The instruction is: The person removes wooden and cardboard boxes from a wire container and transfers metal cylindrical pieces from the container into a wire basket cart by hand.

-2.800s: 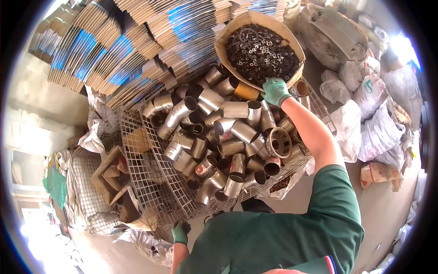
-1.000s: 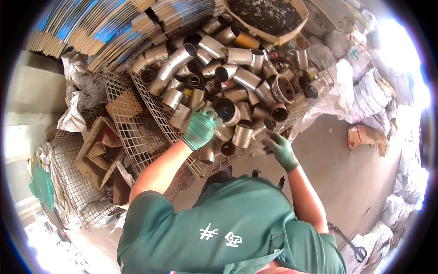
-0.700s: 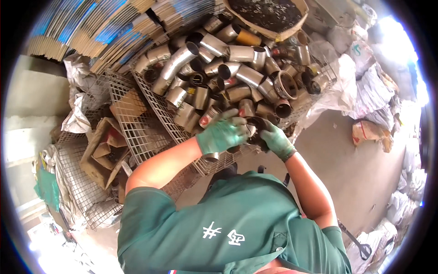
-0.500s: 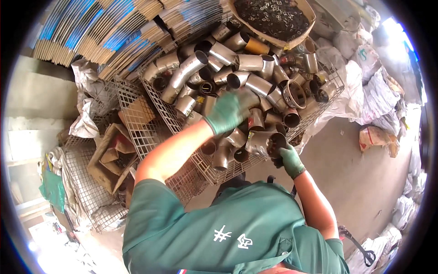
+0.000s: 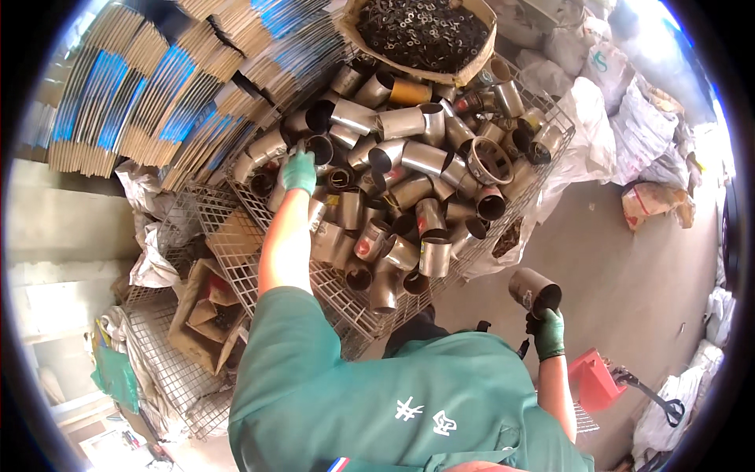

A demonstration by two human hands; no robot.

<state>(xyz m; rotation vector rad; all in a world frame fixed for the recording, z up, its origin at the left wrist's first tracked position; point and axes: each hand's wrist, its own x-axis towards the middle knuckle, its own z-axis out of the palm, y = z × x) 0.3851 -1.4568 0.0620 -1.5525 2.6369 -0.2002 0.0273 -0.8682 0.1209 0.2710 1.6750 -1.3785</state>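
Note:
My left hand (image 5: pixel 299 171), in a green glove, reaches to the far left of a heap of metal pipes. Its fingers are closed on a metal pipe elbow (image 5: pixel 318 148), partly hidden by the hand. At the right, outside the basket, my gloved right hand (image 5: pixel 547 333) holds a short metal pipe fitting (image 5: pixel 528 288) by its open end. Bent and straight metal pipe pieces (image 5: pixel 425 158) fill the wire basket (image 5: pixel 370 321), and a wider metal ring (image 5: pixel 489 160) lies among them.
A carton of dark washers (image 5: pixel 421 35) stands beyond the heap. Stacked flattened cardboard (image 5: pixel 118 94) is at the far left, above another wire basket (image 5: pixel 169 350) and an open box (image 5: pixel 197 326). White sacks (image 5: pixel 641 145) line the right; a red plastic container (image 5: pixel 594 380) stands beside my right forearm.
My left hand has moved left across the heap to the pipe elbow. My right hand has drawn a pipe fitting off the heap, out to the right. The view has shifted.

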